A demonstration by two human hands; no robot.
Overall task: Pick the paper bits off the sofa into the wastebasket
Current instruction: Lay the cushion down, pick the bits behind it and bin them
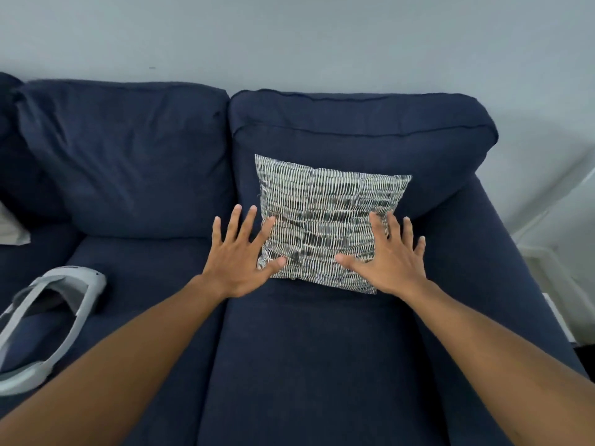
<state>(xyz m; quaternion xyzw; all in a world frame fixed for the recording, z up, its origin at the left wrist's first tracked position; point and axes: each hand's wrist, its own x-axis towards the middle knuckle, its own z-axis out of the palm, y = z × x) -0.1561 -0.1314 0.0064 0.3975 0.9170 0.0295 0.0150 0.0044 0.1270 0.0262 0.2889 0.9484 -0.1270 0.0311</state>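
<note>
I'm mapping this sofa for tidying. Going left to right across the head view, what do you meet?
Grey headset → left hand → patterned cushion → right hand → sofa armrest.

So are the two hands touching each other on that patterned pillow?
Apart. The head view shows the left hand and right hand spread open at opposite sides of the pillow, with patterned fabric visible between their thumbs.
</note>
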